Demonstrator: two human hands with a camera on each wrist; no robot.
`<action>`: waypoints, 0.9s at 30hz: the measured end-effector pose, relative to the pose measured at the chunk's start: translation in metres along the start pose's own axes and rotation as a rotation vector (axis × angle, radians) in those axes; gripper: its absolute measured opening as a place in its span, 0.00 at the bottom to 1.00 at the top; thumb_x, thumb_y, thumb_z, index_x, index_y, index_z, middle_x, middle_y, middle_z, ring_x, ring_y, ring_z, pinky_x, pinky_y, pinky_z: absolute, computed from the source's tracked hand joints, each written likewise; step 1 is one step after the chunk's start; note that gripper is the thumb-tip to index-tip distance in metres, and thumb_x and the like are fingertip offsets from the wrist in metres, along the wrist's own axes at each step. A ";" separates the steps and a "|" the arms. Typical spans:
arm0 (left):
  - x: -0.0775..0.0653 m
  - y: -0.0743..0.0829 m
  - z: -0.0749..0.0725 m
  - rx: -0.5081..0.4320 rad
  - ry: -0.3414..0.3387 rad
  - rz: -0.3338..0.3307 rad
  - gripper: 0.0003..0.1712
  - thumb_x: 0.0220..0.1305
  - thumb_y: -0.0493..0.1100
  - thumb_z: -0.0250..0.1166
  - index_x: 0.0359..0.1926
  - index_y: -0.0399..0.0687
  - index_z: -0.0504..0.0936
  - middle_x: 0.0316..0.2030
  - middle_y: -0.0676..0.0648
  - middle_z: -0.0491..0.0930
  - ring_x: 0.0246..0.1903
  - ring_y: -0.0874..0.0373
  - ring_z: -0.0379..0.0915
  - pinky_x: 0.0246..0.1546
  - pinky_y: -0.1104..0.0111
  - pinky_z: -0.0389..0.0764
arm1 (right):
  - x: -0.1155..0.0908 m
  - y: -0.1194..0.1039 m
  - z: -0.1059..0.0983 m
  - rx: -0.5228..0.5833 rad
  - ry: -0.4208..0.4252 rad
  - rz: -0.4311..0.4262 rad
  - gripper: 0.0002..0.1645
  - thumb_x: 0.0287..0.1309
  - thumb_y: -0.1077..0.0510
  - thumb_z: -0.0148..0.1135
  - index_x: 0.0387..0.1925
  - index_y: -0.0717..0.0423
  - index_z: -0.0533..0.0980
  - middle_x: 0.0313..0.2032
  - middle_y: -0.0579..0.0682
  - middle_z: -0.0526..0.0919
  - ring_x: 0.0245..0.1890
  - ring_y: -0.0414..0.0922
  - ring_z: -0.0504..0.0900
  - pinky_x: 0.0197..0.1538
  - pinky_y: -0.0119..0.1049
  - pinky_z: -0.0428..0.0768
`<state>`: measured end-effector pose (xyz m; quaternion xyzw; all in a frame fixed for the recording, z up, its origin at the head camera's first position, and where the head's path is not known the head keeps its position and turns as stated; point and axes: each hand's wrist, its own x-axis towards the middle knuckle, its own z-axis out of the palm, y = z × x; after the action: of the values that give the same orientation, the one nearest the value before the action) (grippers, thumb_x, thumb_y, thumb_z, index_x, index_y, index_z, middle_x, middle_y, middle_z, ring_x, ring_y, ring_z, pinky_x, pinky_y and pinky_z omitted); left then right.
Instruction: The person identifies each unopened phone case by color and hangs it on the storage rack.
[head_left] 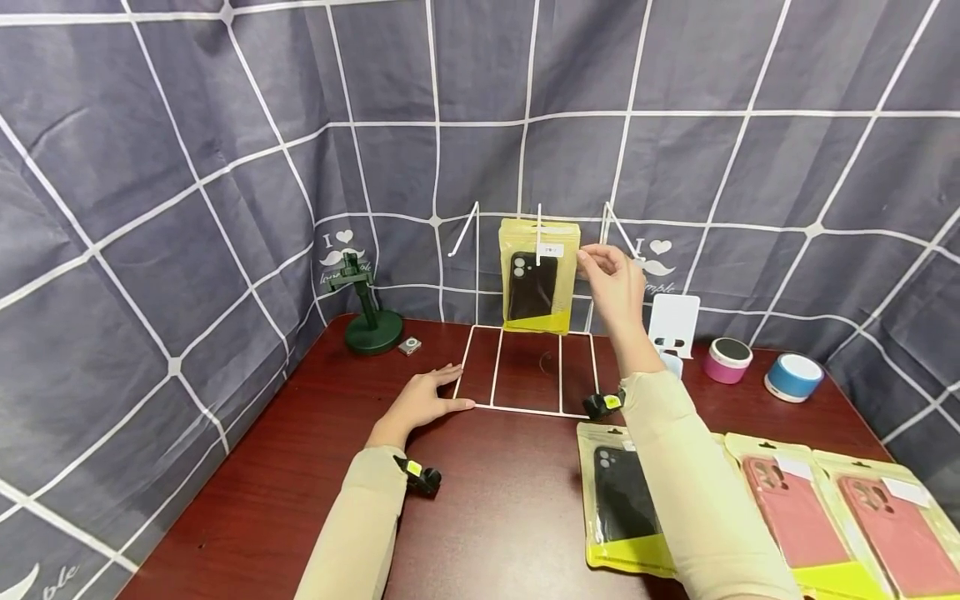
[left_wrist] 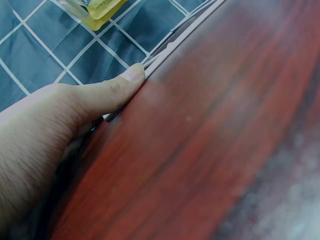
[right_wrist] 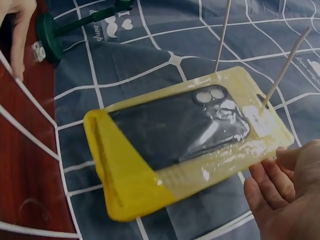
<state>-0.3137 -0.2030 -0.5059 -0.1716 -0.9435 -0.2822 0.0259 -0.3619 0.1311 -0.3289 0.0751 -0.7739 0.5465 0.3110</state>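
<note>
A black phone case in a clear and yellow bag [head_left: 561,300] hangs upright on the middle hook of a white wire rack [head_left: 517,409]. The hook passes through the hole at the bag's top, as the right wrist view shows. At the bag's upper right edge, my right hand [head_left: 617,287] pinches it between thumb and forefinger; the other fingers [right_wrist: 265,192] are bent behind. My left hand [head_left: 422,400] rests at the rack's front left corner, fingers extended. Its thumb [left_wrist: 117,90] lies on the front wire.
Several bagged phone cases [head_left: 798,517] lie at the front right, partly under my right sleeve. A green stand [head_left: 375,332] and a small silver square device [head_left: 409,345] are back left. White phone stand [head_left: 675,321], pink speaker [head_left: 727,367] and blue speaker [head_left: 793,383] stand right.
</note>
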 end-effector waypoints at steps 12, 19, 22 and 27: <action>0.000 -0.001 0.000 -0.015 -0.009 -0.002 0.54 0.51 0.78 0.66 0.73 0.58 0.69 0.73 0.51 0.64 0.74 0.52 0.56 0.70 0.50 0.61 | -0.047 0.026 -0.051 -0.026 -0.334 -0.009 0.27 0.71 0.40 0.57 0.62 0.50 0.77 0.60 0.51 0.81 0.60 0.46 0.79 0.64 0.45 0.74; 0.000 0.000 0.000 -0.045 -0.009 -0.013 0.53 0.51 0.77 0.67 0.73 0.58 0.69 0.73 0.51 0.64 0.74 0.51 0.55 0.71 0.49 0.60 | -0.087 0.042 -0.091 -0.231 -0.531 -0.140 0.30 0.72 0.45 0.58 0.71 0.44 0.70 0.70 0.52 0.70 0.71 0.57 0.65 0.68 0.63 0.61; 0.000 0.000 0.001 -0.036 -0.011 -0.011 0.54 0.51 0.78 0.66 0.73 0.58 0.69 0.73 0.50 0.64 0.74 0.51 0.55 0.70 0.49 0.61 | -0.103 0.051 -0.106 -0.262 -0.623 -0.187 0.31 0.69 0.49 0.62 0.71 0.48 0.71 0.72 0.54 0.67 0.72 0.59 0.62 0.68 0.64 0.61; 0.000 0.001 0.000 -0.023 -0.013 -0.013 0.53 0.51 0.77 0.67 0.74 0.59 0.68 0.73 0.50 0.64 0.74 0.51 0.56 0.70 0.49 0.61 | -0.129 0.072 -0.128 -0.366 -0.753 -0.209 0.26 0.64 0.49 0.68 0.60 0.55 0.80 0.62 0.56 0.78 0.64 0.57 0.74 0.62 0.60 0.70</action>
<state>-0.3139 -0.2026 -0.5051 -0.1676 -0.9414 -0.2921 0.0159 -0.2416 0.2446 -0.4325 0.2908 -0.9058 0.3006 0.0688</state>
